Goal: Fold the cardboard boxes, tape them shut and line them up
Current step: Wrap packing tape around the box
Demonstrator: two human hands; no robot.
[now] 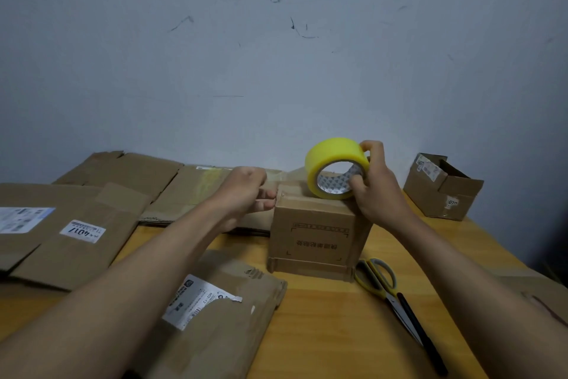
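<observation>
1. Right hand (pixel 373 191): fingers curled round the yellow tape roll (pixel 336 168), thumb hooked inside the core, other fingers over the outer rim. Firm hold, roll upright on edge, resting on top of the folded box (pixel 316 231).
2. Left hand (pixel 246 191): fingers bent and drawn together at the box's upper left corner, seemingly pinching the free end of a clear tape strip (pixel 289 175) stretched from the roll; exact contact hard to tell, strip almost invisible.
3. Roll: rigid, light, smooth-sided; best held through the core, as here, for free unwinding. Strip: thin, sticky, prone to curling back on itself, so best kept taut between both hands.
4. Box: small, standing at mid-table on the wooden table (pixel 338 332), printed frame on the near face. Probably light and empty, likely to slide or tip under tape pull; worth pressing down from above. Corrugated walls stiff, flaps springy.
5. Yellow-handled scissors (pixel 384 283) just right of the box, within reach for cutting.
6. Further out: open box (pixel 442 191) at the far right by the wall, flattened cartons (pixel 73 231) spread left and near, unfolded.
</observation>
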